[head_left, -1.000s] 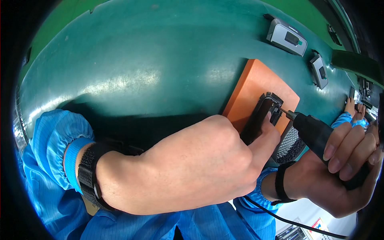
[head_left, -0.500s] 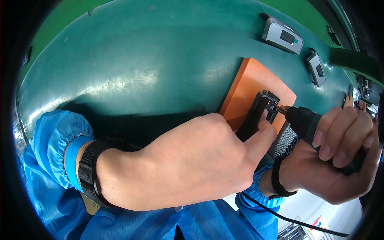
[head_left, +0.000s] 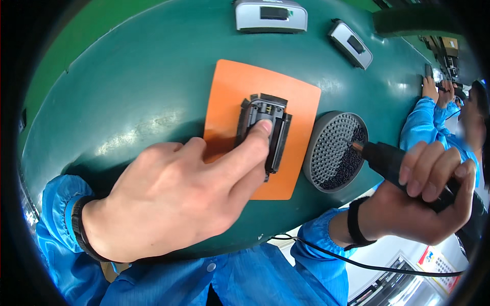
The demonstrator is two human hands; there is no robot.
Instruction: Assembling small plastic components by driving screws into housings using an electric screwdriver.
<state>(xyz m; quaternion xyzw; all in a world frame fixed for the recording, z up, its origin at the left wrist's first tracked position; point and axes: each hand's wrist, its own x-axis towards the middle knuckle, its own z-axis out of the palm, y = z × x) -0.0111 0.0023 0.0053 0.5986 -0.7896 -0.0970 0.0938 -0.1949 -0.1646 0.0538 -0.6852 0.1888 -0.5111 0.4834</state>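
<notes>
While my right hand [head_left: 418, 214] grips the screwdriver [head_left: 385, 160] toward three o'clock, my left hand [head_left: 178, 196] clasps the casing [head_left: 279, 140]. Likely light, stiff: grasp its sides.

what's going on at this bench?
A person's left hand has a fingertip on a black part lying on an orange pad. Their right hand grips a black corded-looking driver, its tip at the round grey tray of small dark pieces; contact is unclear. Two grey-and-black units sit beyond. A co-worker's hands are at far right.
</notes>
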